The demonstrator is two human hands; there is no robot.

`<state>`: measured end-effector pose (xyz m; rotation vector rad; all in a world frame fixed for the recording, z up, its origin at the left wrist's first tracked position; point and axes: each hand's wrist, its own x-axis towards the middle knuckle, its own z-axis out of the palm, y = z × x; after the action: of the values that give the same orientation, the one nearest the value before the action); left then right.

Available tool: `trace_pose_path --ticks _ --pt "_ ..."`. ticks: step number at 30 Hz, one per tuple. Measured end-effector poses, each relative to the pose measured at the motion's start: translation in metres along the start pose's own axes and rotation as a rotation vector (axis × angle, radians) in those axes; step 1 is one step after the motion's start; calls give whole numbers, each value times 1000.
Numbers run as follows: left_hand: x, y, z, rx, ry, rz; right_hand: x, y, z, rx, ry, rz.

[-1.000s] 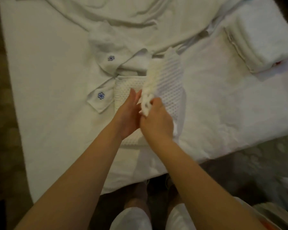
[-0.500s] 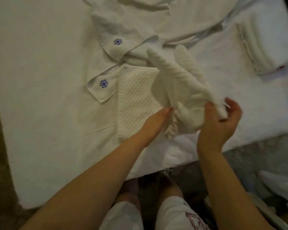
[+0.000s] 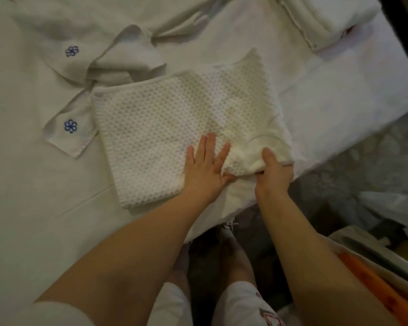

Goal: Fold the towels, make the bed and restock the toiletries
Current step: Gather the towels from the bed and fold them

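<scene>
A cream waffle-weave towel (image 3: 165, 123) lies spread on the white bed (image 3: 33, 184) near its front edge. My left hand (image 3: 204, 165) presses flat on the towel's near middle, fingers straight. Just to its right, my right hand (image 3: 275, 172) grips the towel's bunched near-right corner, fingers curled under the fabric. A folded thick white towel (image 3: 327, 17) sits at the bed's far right corner.
A white cloth with blue flower embroidery (image 3: 71, 125) lies crumpled to the left and behind the towel. The bed's edge runs diagonally at right, with patterned carpet (image 3: 363, 161) beyond. A bag with an orange strip (image 3: 368, 278) stands at lower right by my legs.
The towel's lifted right half has been laid out flat to the right. My right hand came down to the bed with the corner; my left hand stayed pressing the towel.
</scene>
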<state>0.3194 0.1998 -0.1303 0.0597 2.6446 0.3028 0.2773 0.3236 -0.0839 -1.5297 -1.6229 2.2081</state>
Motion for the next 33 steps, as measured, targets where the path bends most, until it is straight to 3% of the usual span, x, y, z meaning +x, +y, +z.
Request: trace_pose_path --ticks 4,6,7,9,11,13,15,17,19,23,26,29,31,33 --pt "-2 -8 -8 -13 -21 35 -18 1 1 -27 -56 -72" --pt "-5 -18 -24 -267 -58 28 -26 -7 4 -63 -116 -144" --pt "-8 -22 -33 -576 -67 -66 -32 -10 7 -88 -148 -187" --pt "-15 -35 -58 -1412 26 -421 -52 -11 15 -157 -226 -287" --pt "-30 -59 -72 -2007 64 -619 -77 0 24 -280 -346 -408" --pt "-48 -87 -74 -2326 51 -620 -102 17 33 -462 -510 -562" --pt "-66 -108 -80 -2478 9 -521 -114 44 38 -717 -718 -884" --pt "-78 -124 -89 -2524 1 -431 -119 74 40 -927 -837 -1199" --pt "-84 -134 -98 -2418 37 -437 -124 97 39 -1046 -880 -1338" --pt "-86 -146 -72 -1582 275 -713 -127 127 38 -1254 -897 -1451" --pt "-86 -147 -55 -1485 319 -685 -104 119 24 -1375 -794 -1431" --pt "-85 -151 -50 -1564 317 -651 -71 96 9 -1286 -574 -1179" --pt "-85 -152 -51 -1597 292 -646 -67 86 13 -1125 -620 -806" --pt "-84 -152 -50 -1563 296 -666 -69 83 18 -1064 -654 -570"
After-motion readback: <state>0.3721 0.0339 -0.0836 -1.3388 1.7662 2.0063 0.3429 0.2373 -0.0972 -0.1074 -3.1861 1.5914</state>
